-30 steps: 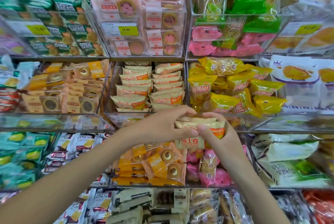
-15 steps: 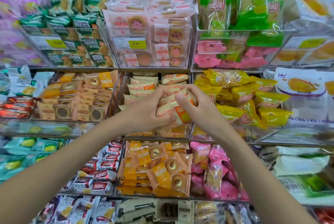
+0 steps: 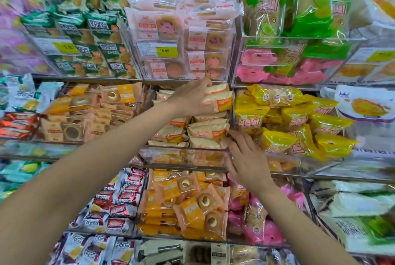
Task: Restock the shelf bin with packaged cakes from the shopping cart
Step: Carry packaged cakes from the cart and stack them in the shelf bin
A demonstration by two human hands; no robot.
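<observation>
A clear acrylic shelf bin point(image 3: 183, 154) in the middle row holds a stack of cream-and-orange packaged cakes point(image 3: 208, 130). My left hand point(image 3: 189, 99) reaches into the top of the bin and holds two of these cake packs point(image 3: 220, 99) against the top of the stack, thumb under them. My right hand point(image 3: 245, 157) is lower, fingers spread and straight, its fingertips touching the stack's right side at the bin's front corner. The shopping cart is out of view.
Yellow packs point(image 3: 295, 123) fill the bin to the right and orange ring-cake packs point(image 3: 89, 113) the bin to the left. Pink cake boxes with a price tag point(image 3: 164, 50) sit above. More orange packs point(image 3: 188, 205) lie on the shelf below.
Both hands held the cake packs together in front of the bin. The left hand has lifted them up onto the stack; the right hand has let go and dropped to the bin's front corner.
</observation>
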